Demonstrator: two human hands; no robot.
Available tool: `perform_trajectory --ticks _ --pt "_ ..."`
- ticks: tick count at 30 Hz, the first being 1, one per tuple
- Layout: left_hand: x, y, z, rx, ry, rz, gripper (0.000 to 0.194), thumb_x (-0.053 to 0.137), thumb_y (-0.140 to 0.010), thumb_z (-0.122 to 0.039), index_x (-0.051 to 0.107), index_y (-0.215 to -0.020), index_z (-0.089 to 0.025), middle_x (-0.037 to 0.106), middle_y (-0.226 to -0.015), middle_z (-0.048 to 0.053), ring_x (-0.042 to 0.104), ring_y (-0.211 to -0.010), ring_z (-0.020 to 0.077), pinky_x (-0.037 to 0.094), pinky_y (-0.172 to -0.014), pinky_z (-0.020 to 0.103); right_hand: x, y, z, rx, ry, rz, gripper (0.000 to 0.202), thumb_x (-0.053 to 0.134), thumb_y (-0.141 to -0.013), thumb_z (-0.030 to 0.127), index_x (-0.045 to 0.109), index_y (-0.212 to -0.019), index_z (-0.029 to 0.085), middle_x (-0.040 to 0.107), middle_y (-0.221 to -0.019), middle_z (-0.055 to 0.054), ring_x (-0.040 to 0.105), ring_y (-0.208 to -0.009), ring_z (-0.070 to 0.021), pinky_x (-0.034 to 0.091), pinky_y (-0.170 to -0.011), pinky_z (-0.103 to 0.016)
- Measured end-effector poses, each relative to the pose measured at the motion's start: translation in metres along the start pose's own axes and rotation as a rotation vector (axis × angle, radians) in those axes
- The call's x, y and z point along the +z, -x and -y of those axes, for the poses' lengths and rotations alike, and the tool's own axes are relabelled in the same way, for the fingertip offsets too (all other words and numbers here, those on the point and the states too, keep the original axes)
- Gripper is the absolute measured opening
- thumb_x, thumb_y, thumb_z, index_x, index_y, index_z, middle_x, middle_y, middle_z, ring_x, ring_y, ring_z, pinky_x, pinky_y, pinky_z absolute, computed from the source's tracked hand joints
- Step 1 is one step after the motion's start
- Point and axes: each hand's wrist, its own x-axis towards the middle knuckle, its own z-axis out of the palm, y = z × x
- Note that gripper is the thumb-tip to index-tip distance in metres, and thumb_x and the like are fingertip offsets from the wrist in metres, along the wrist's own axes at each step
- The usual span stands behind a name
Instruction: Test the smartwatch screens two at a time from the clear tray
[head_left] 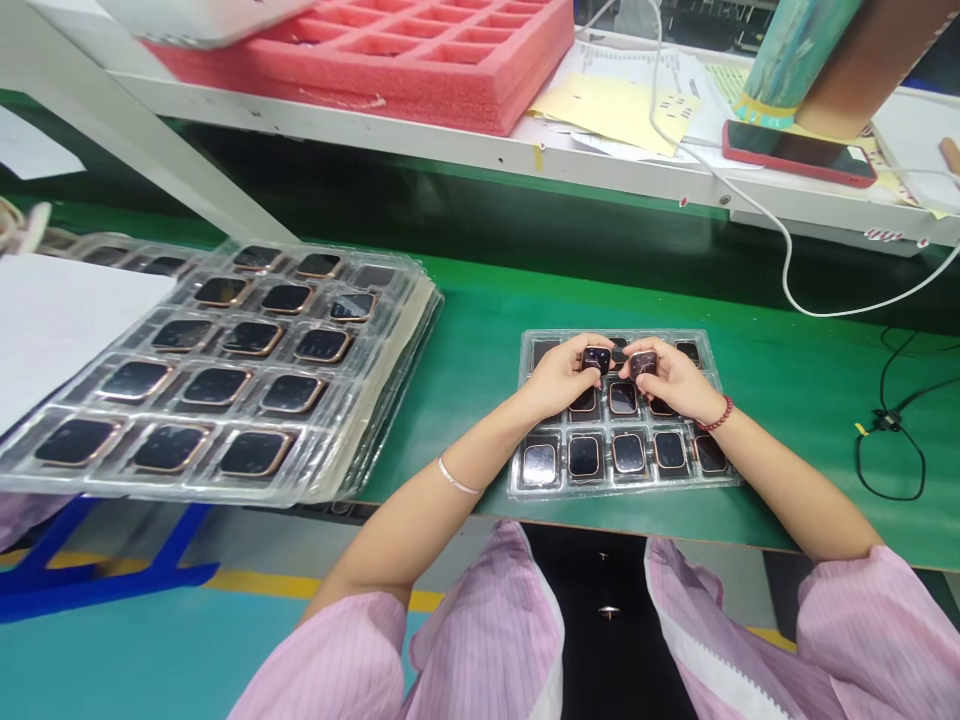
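Observation:
My left hand [561, 378] is closed around a dark square smartwatch case [596, 360], its thumb along the lower edge. In my right hand [673, 382] a second smartwatch case [643, 365] is gripped between thumb and fingers. The two cases are held side by side, a small gap between them. Both hands are over a clear plastic tray [517, 478] on the green table. Rows of similar black-faced cases with gold rims, such as this watch case [628, 453], sit in its pockets. My hands hide part of the upper rows.
On the left stands a tall stack of clear trays [315, 470] full of watch cases, with white paper [67, 330] on top. A shelf [450, 140] at the back bears pink foam [510, 80], papers and a phone [799, 155]. Cables [889, 420] lie at right.

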Motion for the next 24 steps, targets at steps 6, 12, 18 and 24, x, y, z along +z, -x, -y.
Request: perform_trajectory --ticks 6,12,18,24 --pt "-0.0007 0.0006 -0.0009 -0.04 -0.044 -0.007 0.03 0.06 -0.084 -0.018 0.063 -0.113 -0.016 0.071 -0.097 0.006 0.064 -0.07 0.0121 0.051 -0.063 0.023 -0.0004 -0.0005 0.0021 0.021 -0.055 0.003 0.029 0.063 -0.092 0.033 0.058 -0.116 0.018 0.073 -0.095 -0.007 0.063 -0.062 -0.012 0.055 -0.054 -0.024" --pt "-0.0006 -0.0006 -0.0009 -0.072 -0.011 -0.029 0.042 0.056 -0.076 -0.008 0.061 -0.117 -0.017 0.072 -0.104 0.006 0.066 -0.074 0.0126 0.047 -0.058 0.021 -0.0004 0.0006 0.0028 0.006 -0.02 0.023 0.031 0.072 -0.087 0.03 0.059 -0.112 0.018 0.073 -0.092 -0.005 0.062 -0.061 -0.0108 0.054 -0.055 -0.023" --pt "0.0019 -0.0004 -0.0003 -0.055 0.014 -0.021 0.028 0.064 -0.077 -0.015 0.062 -0.105 -0.015 0.071 -0.088 0.004 0.065 -0.073 0.0144 0.052 -0.066 0.026 -0.002 -0.0002 0.0016 0.015 -0.035 0.059 0.033 0.064 -0.089 0.026 0.058 -0.12 0.019 0.075 -0.102 -0.008 0.068 -0.068 -0.0132 0.056 -0.056 -0.024" --pt "0.0 0.0001 -0.0005 -0.034 0.021 -0.022 0.04 0.069 -0.075 -0.014 0.06 -0.114 -0.016 0.072 -0.094 0.005 0.068 -0.08 0.0148 0.052 -0.07 0.024 -0.0013 0.0001 0.001 0.019 -0.032 0.047 0.035 0.068 -0.086 0.026 0.059 -0.119 0.019 0.075 -0.104 -0.008 0.069 -0.068 -0.0132 0.056 -0.057 -0.023"
